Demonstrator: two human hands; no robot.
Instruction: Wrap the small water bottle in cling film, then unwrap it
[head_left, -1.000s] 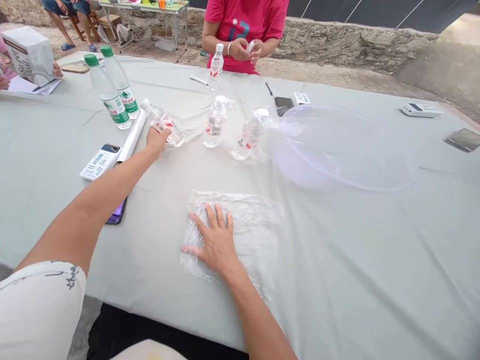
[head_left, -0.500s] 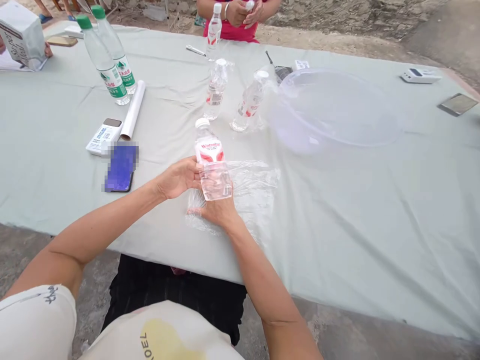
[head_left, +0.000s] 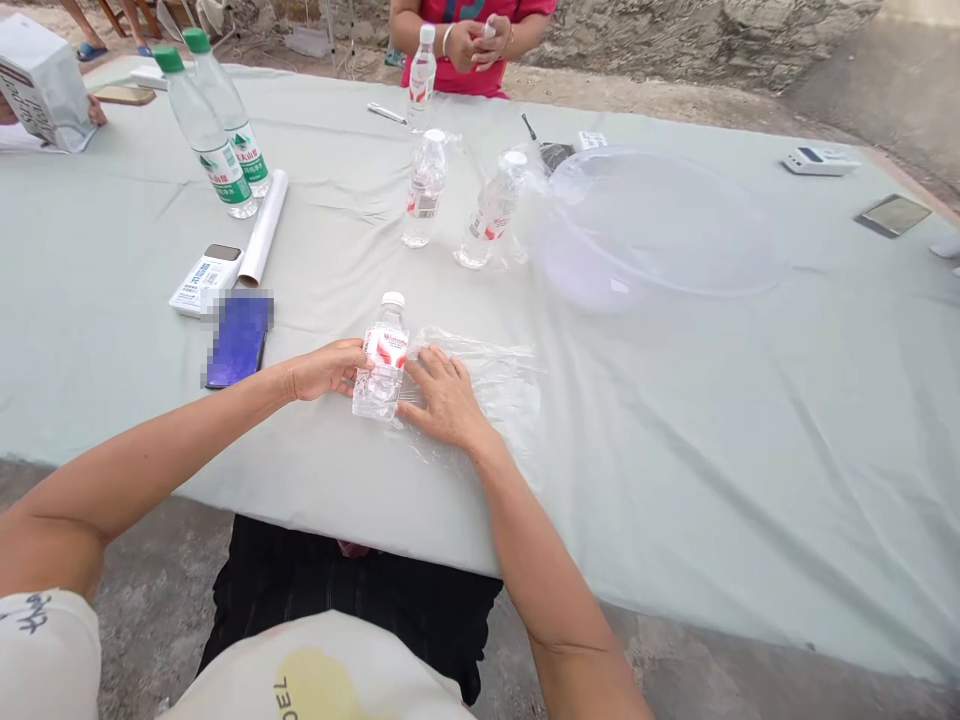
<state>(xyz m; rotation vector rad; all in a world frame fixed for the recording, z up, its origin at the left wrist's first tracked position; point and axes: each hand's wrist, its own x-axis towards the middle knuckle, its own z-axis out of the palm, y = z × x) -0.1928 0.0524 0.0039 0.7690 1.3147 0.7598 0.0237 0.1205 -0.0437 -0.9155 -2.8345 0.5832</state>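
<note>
The left hand (head_left: 326, 369) has its grip closed around a small water bottle (head_left: 385, 357), with the curled fingers against the bottle's lower half. The bottle sits at the left edge of a clear plastic film (head_left: 491, 392), its white cap pointing away from the person and its red-and-white label facing up. Half a second earlier, it stood higher and more upright, propped over the right hand. Now it is lower and further left.

The right hand (head_left: 446, 397) has come out from beneath the bottle. Its grip is released, and it presses palm-down on the film, fingers spread, just beside the bottle. The film lies crumpled on a worktop (head_left: 675, 470) covered in grey-green cloth.

Beyond the film stand two film-wrapped bottles (head_left: 425, 190) (head_left: 491, 210). Further right of them is a large clear plastic basin (head_left: 652, 225). Left of the film lie a phone (head_left: 238, 340), partly blurred out, and a white roll (head_left: 262, 228). Two green-capped water bottles (head_left: 208, 130) stand beyond that roll. On the far side of the worktop, past the film, a co-worker's hands (head_left: 469, 45) hold a small white object in front of a red shirt.
</note>
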